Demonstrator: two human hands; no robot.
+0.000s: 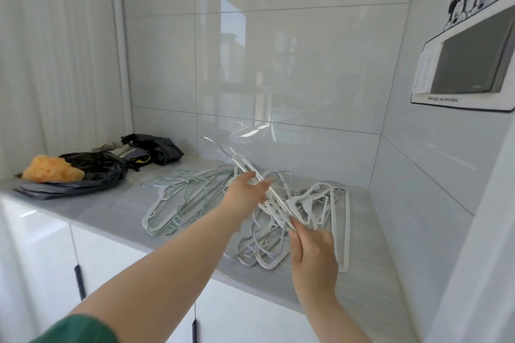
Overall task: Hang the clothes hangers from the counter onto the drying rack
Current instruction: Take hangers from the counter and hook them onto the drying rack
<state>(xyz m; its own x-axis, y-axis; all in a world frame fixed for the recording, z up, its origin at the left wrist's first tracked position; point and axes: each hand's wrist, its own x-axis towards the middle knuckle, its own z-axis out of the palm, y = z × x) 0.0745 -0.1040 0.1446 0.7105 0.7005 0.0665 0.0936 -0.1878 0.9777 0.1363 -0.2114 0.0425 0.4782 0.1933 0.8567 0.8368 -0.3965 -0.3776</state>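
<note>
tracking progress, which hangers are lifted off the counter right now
The white hangers pinched between left hand and right hand, tilted hook up; the pale green hangers and white pile lie flat on the counter.

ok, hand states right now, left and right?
Left hand: pinching the raised hangers partway down from the hook.
Right hand: pinching the lower end of the same hangers.

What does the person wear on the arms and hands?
The left hand and the right hand are bare: no gloves, rings or watch show. Both forearms are uncovered. A green sleeve covers the left upper arm; no sleeve shows on the right arm.
</note>
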